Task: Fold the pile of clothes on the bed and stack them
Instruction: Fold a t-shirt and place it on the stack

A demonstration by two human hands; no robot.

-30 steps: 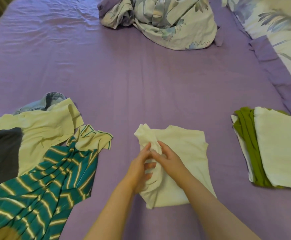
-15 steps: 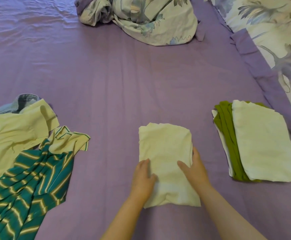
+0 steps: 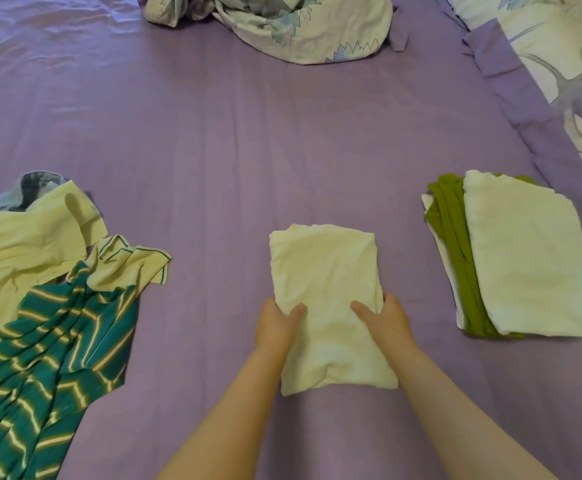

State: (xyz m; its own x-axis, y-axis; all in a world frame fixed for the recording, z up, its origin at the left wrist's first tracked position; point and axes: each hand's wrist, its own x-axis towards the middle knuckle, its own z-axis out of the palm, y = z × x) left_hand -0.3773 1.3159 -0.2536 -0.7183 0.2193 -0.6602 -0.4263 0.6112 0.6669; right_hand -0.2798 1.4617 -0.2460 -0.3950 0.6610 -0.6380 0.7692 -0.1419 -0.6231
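While both hands sat at the near part of the folded cream shirt (image 3: 324, 292), each one gripped a side of it. The left hand (image 3: 275, 323) held the left edge, with its thumb lying on top of the cloth and its other fingers hidden under the edge. The right hand (image 3: 384, 322) held the right edge the same way, thumb on top and fingers tucked below. So both hands were pinching the shirt, which lay flat on the purple bed (image 3: 213, 150) between them.

Well off to the right of the right hand sat the stack of folded clothes (image 3: 525, 258), with a white piece on top and a green one under it. Left of the left hand lay the unfolded pile (image 3: 40, 271), with a cream top, a green striped shirt and a bit of blue cloth. Far past the hands was a bunched flowery sheet (image 3: 300, 26).
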